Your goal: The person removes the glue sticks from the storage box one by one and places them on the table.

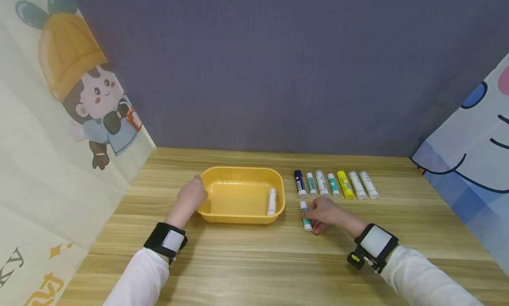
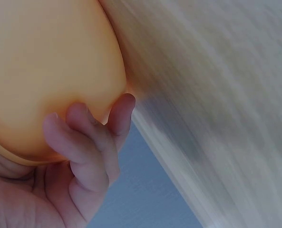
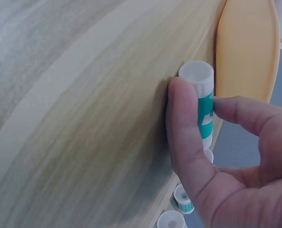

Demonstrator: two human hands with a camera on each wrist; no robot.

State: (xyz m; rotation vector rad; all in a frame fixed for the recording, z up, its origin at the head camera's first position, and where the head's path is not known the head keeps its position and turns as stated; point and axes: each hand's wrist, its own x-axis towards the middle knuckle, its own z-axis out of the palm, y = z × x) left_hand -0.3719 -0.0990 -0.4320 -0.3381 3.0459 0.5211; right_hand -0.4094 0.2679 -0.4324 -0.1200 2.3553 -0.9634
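A shallow yellow plastic basket (image 1: 238, 218) sits on the wooden table, one white glue stick (image 1: 272, 202) lying inside at its right end. My left hand (image 1: 191, 194) grips the basket's left rim; the left wrist view has its fingers (image 2: 88, 142) curled against the outer wall. To the right of the basket, my right hand (image 1: 324, 212) pinches a white and green glue stick (image 1: 305, 216) between thumb and fingers. In the right wrist view that glue stick (image 3: 205, 111) shows its white end and green label. Whether it touches the table I cannot tell.
Behind my right hand a row of several glue sticks lies on the table (image 1: 254, 262), among them a dark blue one (image 1: 300, 183), a yellow one (image 1: 344, 184) and a white one (image 1: 369, 184). A dark grey panel (image 1: 254, 76) stands along the back edge.
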